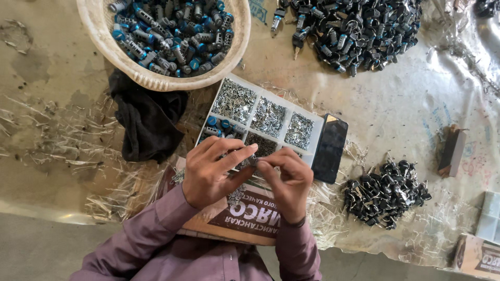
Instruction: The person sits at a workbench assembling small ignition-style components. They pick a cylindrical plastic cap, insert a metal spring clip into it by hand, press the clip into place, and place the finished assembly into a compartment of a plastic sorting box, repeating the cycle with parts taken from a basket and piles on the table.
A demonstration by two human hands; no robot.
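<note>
My left hand (211, 171) and my right hand (287, 181) meet over a white divided tray (319, 124). Both pinch one small metal lock cylinder (253, 161) between thumbs and fingertips. The tray's compartments hold several heaps of tiny silver metal pieces (269, 116), and one compartment holds blue-capped cylinders (219, 126). Below my hands lies a brown printed cardboard piece (250, 211). My sleeves are mauve.
A cream basket (156, 79) of blue-capped cylinders stands at the top left, a dark cloth (148, 122) beneath it. Black keyed locks are heaped at the top right (359, 28) and at the right (385, 192). A black phone (330, 148) lies by the tray. A wooden block (451, 151) sits far right.
</note>
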